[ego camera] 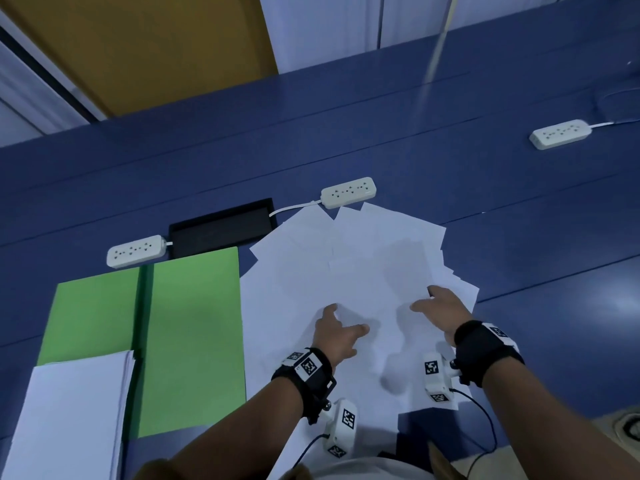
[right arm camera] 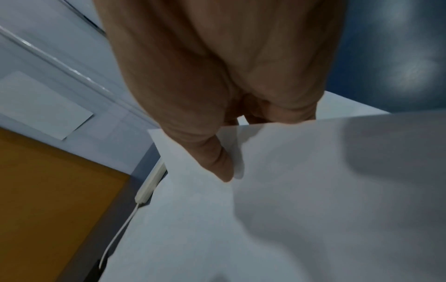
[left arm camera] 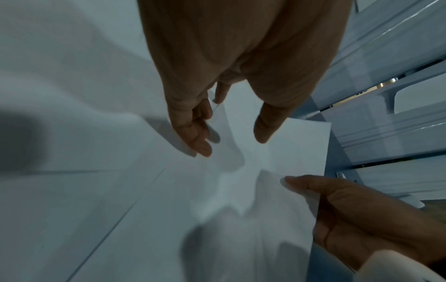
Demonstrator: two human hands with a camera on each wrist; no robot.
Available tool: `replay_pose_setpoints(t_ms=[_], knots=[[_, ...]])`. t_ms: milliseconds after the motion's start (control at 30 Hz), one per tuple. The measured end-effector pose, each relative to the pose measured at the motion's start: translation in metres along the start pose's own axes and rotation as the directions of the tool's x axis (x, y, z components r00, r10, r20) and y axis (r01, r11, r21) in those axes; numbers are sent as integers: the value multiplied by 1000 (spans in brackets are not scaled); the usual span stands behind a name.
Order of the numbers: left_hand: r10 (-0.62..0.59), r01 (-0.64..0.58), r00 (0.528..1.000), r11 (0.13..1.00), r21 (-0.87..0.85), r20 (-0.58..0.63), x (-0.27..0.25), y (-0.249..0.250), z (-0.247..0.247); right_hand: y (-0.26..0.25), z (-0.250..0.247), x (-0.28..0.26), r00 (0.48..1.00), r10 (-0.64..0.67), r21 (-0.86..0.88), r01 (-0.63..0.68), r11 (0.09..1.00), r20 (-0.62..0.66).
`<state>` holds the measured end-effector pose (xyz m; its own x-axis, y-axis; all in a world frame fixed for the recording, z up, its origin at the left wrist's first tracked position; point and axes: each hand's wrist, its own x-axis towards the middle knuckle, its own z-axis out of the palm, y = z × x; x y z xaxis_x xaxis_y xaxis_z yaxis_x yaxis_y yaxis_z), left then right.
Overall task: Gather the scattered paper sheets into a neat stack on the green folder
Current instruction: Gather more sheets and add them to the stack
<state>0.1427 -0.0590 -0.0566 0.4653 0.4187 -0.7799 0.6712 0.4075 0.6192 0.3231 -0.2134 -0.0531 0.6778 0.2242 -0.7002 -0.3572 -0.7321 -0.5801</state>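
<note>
Several loose white sheets [ego camera: 349, 268] lie fanned over each other on the blue table, right of the open green folder [ego camera: 194, 323]. A squared stack of white paper [ego camera: 72, 420] lies on the folder's near left part. My left hand [ego camera: 346, 318] rests on the scattered sheets with fingers spread and relaxed; the left wrist view shows this left hand [left arm camera: 234, 143] holding nothing. My right hand [ego camera: 424, 299] pinches the edge of one sheet [right arm camera: 277, 190], thumb [right arm camera: 223, 167] on top and the other fingers hidden under the paper.
White power strips lie beyond the folder [ego camera: 135, 251], past the sheets [ego camera: 348, 192] and far right [ego camera: 560, 134]. A black recessed tray [ego camera: 221, 228] sits behind the folder. Wrist camera cables hang near the table's front edge.
</note>
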Motion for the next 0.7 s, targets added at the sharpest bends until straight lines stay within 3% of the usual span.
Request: replay_pose_setpoints(t_ms=[200,333,433,500,600,700], knots=[[-30,27,999,997,-69,-44,3,0,5,7,7,-8,1000,19,110,-20,994,9],[7,-7,1000,1000,-19,12,5,9,-3,14,11,-12,997,32,313,-51,948,64],[21,-20,998,1000,-10,58,6,11,-6,29,14,-3,998,35,354,-53,934,57],[24,-27,998,998,50,62,6,12,-1,59,17,24,999,21,370,-36,928,44],[61,-67,998,975,214,33,4,14,12,37,12,-6,999,22,363,-35,931,40],[80,-105,993,940,326,89,-1,17,16,23,6,-25,998,27,382,-44,923,50]])
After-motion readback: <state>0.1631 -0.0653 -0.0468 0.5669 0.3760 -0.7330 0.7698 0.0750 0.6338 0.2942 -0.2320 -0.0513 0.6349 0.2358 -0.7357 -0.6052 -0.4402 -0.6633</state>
